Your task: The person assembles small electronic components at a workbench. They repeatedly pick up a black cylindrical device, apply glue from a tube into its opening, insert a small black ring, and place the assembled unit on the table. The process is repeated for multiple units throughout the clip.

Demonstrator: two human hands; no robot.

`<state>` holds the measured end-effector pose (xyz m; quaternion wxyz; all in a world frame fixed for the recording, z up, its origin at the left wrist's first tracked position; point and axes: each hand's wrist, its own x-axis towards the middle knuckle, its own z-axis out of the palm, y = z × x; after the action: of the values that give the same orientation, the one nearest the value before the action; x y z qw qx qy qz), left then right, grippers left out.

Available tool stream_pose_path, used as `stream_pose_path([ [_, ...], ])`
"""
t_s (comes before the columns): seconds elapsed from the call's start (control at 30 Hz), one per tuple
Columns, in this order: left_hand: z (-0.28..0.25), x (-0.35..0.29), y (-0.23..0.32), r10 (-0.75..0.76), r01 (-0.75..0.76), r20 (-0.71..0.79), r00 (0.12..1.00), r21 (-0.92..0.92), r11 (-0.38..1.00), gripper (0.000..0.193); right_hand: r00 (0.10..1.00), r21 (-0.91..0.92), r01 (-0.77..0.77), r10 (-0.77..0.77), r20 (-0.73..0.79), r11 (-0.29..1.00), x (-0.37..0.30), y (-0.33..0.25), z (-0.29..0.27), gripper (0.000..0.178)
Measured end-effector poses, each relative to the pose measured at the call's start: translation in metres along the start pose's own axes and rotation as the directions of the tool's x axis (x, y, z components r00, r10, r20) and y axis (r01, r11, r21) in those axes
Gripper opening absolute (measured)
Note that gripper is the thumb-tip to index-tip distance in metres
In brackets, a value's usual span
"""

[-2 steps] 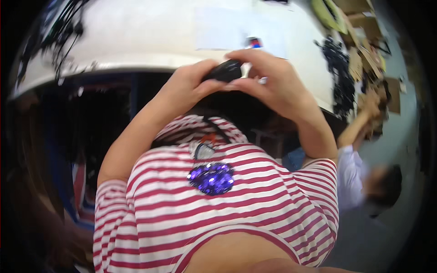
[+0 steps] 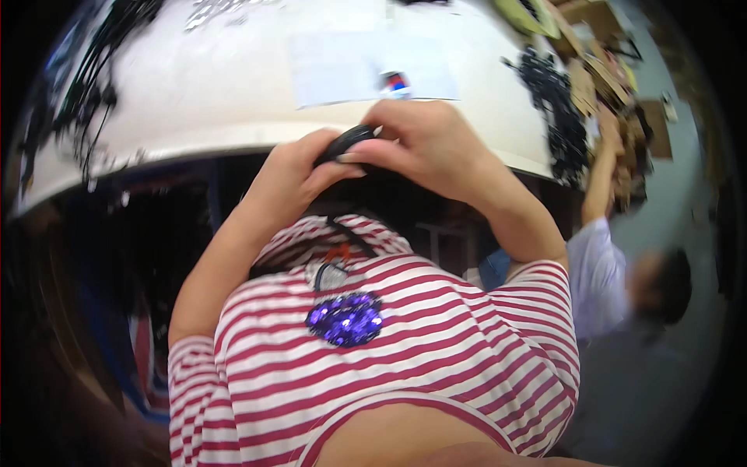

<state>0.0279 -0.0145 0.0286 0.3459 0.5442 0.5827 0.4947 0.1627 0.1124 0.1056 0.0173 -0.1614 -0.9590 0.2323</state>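
Observation:
A glossy black rounded object [image 2: 346, 144] is held up between my two hands, just off the near edge of the white table [image 2: 210, 93]. Its exact kind I cannot make out. My left hand [image 2: 286, 167] grips its left end, thumb below and fingers curled over. From the other side, my right hand [image 2: 428, 144] pinches it between thumb and bent fingers. Part of the object is covered by the fingers. Beyond my right hand, a small red, blue and white item [image 2: 395, 84] lies on a pale sheet [image 2: 331, 70].
Dark cables [image 2: 97, 101] are heaped at the table's left, and a bundle of black cables [image 2: 554, 109] lies along its right edge. Silvery pieces [image 2: 222, 9] sit at the back. Cardboard [image 2: 587, 86] is piled at right, where another person's arm [image 2: 597, 187] reaches.
My right thumb and fingers have closed in on the black object, where a gap showed before. Both hands sit lower and further left in the picture, though the whole view has shifted too.

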Motion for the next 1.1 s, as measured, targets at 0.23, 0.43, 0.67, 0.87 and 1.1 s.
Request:
stream_pose_path([
  [0.23, 0.005, 0.004, 0.007, -0.030, 0.031, 0.004, 1.000, -0.073, 0.997, 0.022, 0.997, 0.012, 0.021, -0.020, -0.069, 1.000, -0.012, -0.003, -0.008, 0.034],
  [0.43, 0.010, 0.012, 0.019, -0.036, -0.052, -0.217, 0.975, -0.389, 0.920, 0.021, 0.987, 0.394, 0.016, 0.049, -0.154, 0.919, -0.019, -0.004, 0.009, 0.041],
  [0.67, 0.008, 0.047, 0.033, -0.007, -0.357, -0.390, 0.921, -0.850, 0.387, 0.044, 0.987, 0.686, 0.032, 0.084, -0.135, 0.727, -0.041, -0.009, 0.096, 0.036],
  [0.87, 0.018, 0.060, 0.039, 0.158, -0.430, -0.399, 0.903, -0.838, 0.336, 0.055, 0.965, 0.814, 0.024, 0.199, -0.170, 0.580, -0.056, -0.011, 0.068, 0.034],
  [1.1, -0.017, 0.062, -0.019, -0.080, -0.183, -0.298, 0.951, -0.754, 0.630, 0.047, 0.903, 0.916, 0.310, 0.223, -0.367, 0.253, -0.114, -0.016, -0.075, 0.034],
])
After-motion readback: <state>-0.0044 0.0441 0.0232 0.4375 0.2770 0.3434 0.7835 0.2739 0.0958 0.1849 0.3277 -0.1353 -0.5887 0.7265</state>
